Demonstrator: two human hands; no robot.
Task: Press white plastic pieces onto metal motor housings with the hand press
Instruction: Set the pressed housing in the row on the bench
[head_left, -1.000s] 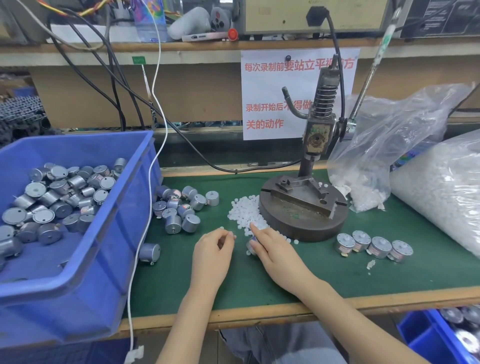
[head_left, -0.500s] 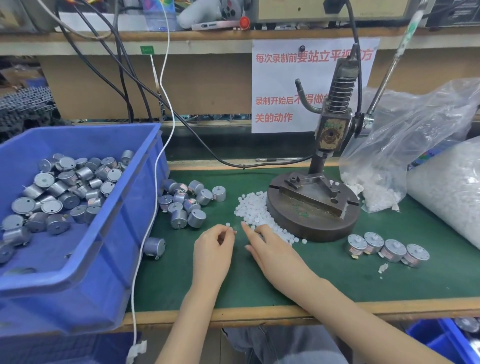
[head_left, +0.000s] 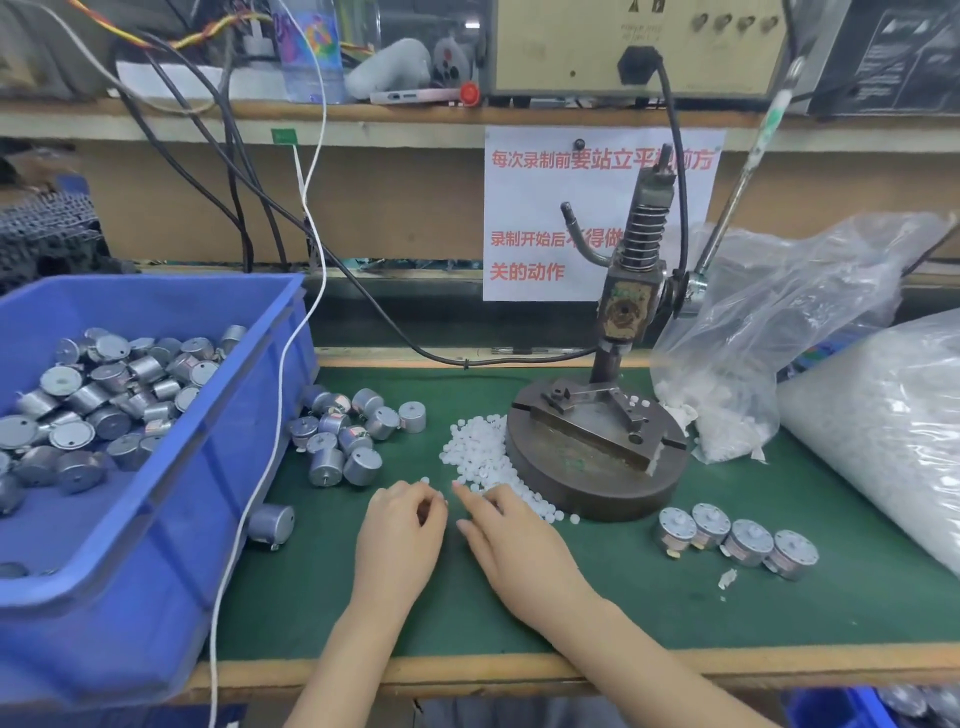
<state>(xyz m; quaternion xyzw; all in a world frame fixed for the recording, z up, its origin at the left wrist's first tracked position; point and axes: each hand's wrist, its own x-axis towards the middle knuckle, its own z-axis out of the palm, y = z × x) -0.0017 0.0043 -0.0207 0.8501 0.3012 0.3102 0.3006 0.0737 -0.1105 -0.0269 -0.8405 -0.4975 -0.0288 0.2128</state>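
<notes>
A pile of small white plastic pieces (head_left: 478, 452) lies on the green mat against the left side of the hand press's round base (head_left: 597, 483). The press column (head_left: 626, 306) stands above it, its lever (head_left: 748, 156) raised to the right. My left hand (head_left: 400, 540) rests on the mat with curled fingers that pinch a white piece at the fingertips. My right hand (head_left: 514, 545) lies flat beside it, straight fingers touching the near edge of the pile. Bare metal motor housings (head_left: 348, 436) sit in a cluster left of the pile.
A blue bin (head_left: 171, 493) of motor housings fills the left side. A white cable (head_left: 275, 415) hangs over its rim, and one housing (head_left: 270, 525) lies near it. Several housings with white tops (head_left: 737, 540) line up right of the press. Plastic bags (head_left: 878, 431) of white pieces fill the right.
My right hand has slid forward and left along the pile's near edge, its fingers now straighter. My left hand has stayed curled in nearly the same spot. The camera has tilted.
</notes>
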